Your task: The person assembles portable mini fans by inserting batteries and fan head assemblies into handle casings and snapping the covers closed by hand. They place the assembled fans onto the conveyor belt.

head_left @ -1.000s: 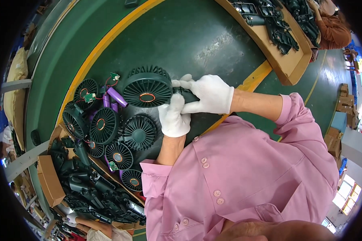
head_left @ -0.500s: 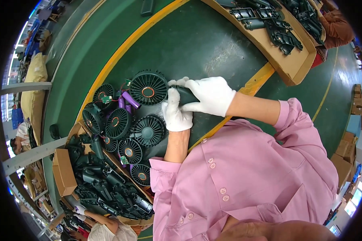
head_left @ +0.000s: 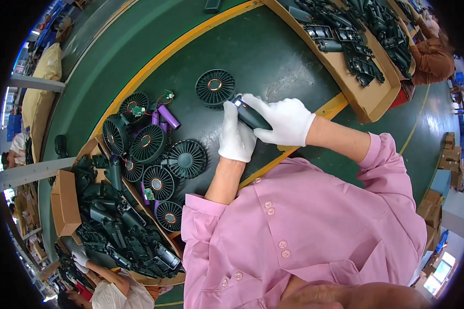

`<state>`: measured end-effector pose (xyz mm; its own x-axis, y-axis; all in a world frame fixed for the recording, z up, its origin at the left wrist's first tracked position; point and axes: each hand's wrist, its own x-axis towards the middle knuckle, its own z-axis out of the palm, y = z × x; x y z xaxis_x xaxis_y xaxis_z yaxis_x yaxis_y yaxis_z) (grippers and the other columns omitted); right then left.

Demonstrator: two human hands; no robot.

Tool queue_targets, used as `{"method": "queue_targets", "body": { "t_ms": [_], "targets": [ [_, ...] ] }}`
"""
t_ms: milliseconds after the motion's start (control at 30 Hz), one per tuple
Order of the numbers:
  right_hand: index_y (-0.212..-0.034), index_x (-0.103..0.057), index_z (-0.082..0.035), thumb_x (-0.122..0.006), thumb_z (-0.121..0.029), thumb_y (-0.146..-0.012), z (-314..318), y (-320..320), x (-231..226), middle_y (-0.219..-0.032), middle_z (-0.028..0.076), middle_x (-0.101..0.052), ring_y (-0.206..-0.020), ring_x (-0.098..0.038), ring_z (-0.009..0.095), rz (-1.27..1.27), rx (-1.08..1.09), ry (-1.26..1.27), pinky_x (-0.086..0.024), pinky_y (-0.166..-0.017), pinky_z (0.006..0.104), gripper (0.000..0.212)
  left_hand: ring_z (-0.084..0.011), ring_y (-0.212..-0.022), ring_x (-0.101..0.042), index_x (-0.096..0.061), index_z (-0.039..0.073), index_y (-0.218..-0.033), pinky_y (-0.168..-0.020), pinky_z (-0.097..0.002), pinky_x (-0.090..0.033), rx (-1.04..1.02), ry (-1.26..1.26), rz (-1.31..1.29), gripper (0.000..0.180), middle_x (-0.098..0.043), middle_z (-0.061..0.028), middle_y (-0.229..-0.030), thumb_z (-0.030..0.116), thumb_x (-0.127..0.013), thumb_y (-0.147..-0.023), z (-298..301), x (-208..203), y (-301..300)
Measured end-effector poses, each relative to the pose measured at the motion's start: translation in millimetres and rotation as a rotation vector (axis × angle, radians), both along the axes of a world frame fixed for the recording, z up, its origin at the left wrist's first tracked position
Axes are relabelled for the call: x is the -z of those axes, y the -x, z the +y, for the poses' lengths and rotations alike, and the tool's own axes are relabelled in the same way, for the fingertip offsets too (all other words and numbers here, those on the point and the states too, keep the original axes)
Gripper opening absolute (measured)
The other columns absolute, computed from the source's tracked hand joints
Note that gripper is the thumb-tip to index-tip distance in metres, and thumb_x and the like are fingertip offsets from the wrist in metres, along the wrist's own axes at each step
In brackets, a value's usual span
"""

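Note:
Both white-gloved hands grip one dark green handheld fan [head_left: 215, 88], with its round grille pointing away from me and its handle slanting back to the right. My left hand [head_left: 237, 136] is closed around the near-left side of the handle, just below the fan head. From the right, my right hand [head_left: 286, 123] holds the handle with thumb and fingers. A small bright spot shows on the handle near its neck. Left of my hands lie several more fan heads [head_left: 187, 158], some with purple cylindrical batteries [head_left: 168, 117] and a small green circuit board [head_left: 168, 95] on wires.
A cardboard box [head_left: 64, 203] of dark plastic handle shells [head_left: 118, 226] stands at the lower left. Another cardboard tray [head_left: 374, 105] with similar shells is at the upper right. Yellow stripes [head_left: 178, 38] cross the green surface. Co-workers sit at the lower left and upper right.
The fan and both hands have shifted right, away from the pile of fans. The fan head has moved farther off, and more of the handle with a bright spot now shows.

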<state>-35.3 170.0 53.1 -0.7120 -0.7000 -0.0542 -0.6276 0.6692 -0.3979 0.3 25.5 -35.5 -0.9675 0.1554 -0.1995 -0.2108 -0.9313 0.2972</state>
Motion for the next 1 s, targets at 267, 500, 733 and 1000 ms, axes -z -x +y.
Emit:
{"method": "queue_targets", "body": {
  "t_ms": [267,500,733,1000],
  "targets": [
    [-0.143,-0.028,-0.003,-0.059,-0.027,-0.080,12,26,-3,-0.076,0.025,-0.063,-0.065,-0.062,0.042,-0.400,-0.093,0.089,-0.051,-0.063,0.0444,0.075,-0.0197,-0.121,-0.044,-0.029,0.014,-0.141,-0.103,-0.0370,-0.037,0.128,0.328,0.174,0.056,-0.044,-0.0053,-0.131,0.029,-0.057,-0.095,-1,-3,-20],
    [-0.145,-0.025,-0.001,-0.060,-0.025,-0.079,13,12,-20,-0.065,0.021,-0.060,-0.059,-0.062,0.037,-0.350,-0.062,-0.064,-0.050,-0.058,0.0411,0.078,-0.0282,-0.122,-0.047,-0.025,0.005,-0.143,-0.101,-0.0363,-0.037,0.003,1.102,0.379,0.072,-0.046,-0.0148,-0.132,0.048,-0.054,-0.093,-3,-6,-21],
    [-0.144,-0.028,-0.004,-0.059,-0.034,-0.080,8,17,-37,-0.071,0.022,-0.063,-0.064,-0.063,0.039,-0.522,-0.009,-0.142,-0.051,-0.063,0.0439,0.077,-0.0264,-0.120,-0.049,-0.024,0.005,-0.143,-0.100,-0.0351,-0.038,0.123,1.115,0.316,0.068,-0.048,-0.0139,-0.130,0.045,-0.051,-0.095,-5,-3,-24],
    [-0.144,-0.029,-0.001,-0.058,-0.016,-0.079,12,32,-41,-0.059,0.011,-0.054,-0.051,-0.058,0.017,-0.610,0.127,0.065,-0.046,-0.053,0.0328,0.073,-0.0209,-0.109,-0.054,-0.028,0.012,-0.141,-0.096,-0.0369,-0.044,0.168,0.111,0.120,0.062,-0.052,-0.0106,-0.120,0.013,-0.062,-0.089,-7,-9,-29]
  ]
}}
